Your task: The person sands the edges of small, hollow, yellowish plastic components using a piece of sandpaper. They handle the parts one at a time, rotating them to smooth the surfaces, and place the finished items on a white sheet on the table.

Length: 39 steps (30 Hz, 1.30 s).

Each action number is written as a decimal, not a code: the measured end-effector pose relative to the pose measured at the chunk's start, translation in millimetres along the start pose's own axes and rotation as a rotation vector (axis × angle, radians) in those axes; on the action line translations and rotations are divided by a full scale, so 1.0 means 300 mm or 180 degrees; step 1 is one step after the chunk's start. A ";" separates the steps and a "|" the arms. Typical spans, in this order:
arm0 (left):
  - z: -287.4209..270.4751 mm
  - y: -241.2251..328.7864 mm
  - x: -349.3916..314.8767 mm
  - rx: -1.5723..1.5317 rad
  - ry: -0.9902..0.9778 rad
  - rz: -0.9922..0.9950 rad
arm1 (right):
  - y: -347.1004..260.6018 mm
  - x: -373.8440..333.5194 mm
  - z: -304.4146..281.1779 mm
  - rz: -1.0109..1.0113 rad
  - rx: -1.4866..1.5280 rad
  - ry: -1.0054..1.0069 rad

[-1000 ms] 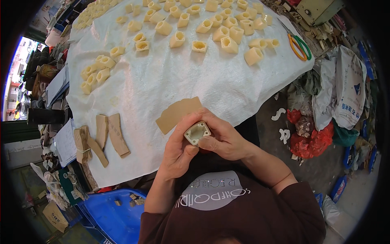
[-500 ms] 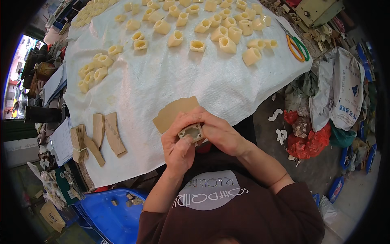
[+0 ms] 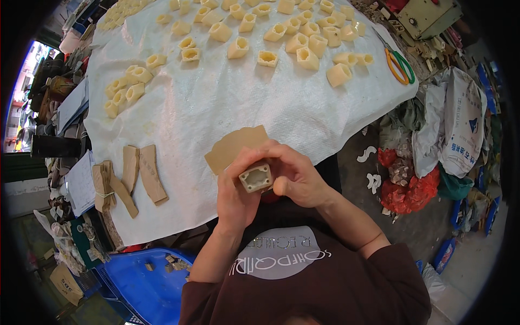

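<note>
A small beige-grey rectangular block (image 3: 255,179) with a hollow face and small corner holes is held in front of my body, its hollow side up. My left hand (image 3: 234,199) is closed around its left side. My right hand (image 3: 299,176) curves its fingers round the far side, with its thumb off to the right of the block. Which fingertips press on it is hidden. A piece of brown card or sandpaper (image 3: 236,147) with a scalloped edge shows just beyond my fingers, its near part hidden by them.
Many pale yellow hollow pieces (image 3: 266,58) stand on the white cloth (image 3: 216,103). Brown strips (image 3: 152,176) lie at left. Orange-and-green-handled scissors (image 3: 398,67) rest at the far right edge. A blue tub (image 3: 143,287) is below left; red bags (image 3: 411,192) are on the right.
My right thumb has come away from the block and points left beside it. My left thumb has slid off its near edge, leaving more of the hollow face in sight.
</note>
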<state>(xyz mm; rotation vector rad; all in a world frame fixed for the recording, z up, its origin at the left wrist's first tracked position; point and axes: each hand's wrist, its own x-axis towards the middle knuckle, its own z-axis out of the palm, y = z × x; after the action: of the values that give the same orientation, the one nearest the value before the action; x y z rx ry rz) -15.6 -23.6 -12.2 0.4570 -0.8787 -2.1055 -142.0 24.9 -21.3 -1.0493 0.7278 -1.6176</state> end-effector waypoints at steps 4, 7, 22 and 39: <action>0.023 0.026 0.008 -0.0356 0.0069 -0.0088 | -0.010 -0.013 0.000 -0.0090 -0.1041 0.0005; 0.034 0.012 -0.006 -0.0266 0.0333 -0.0160 | 0.009 -0.025 -0.003 -0.0105 -0.1206 0.0042; 0.065 -0.004 -0.009 0.0541 0.0655 -0.0327 | 0.049 -0.023 0.027 -0.1092 -0.2080 0.0169; -0.007 0.058 0.022 0.0761 -0.0042 -0.0195 | -0.095 0.036 0.029 -0.1123 -0.3091 -0.0070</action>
<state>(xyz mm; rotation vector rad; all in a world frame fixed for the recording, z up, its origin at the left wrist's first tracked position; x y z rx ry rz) -9.2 -37.3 -1.3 0.6009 -1.1437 -2.0689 -147.3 23.1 9.9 -1.9611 1.4398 -1.5271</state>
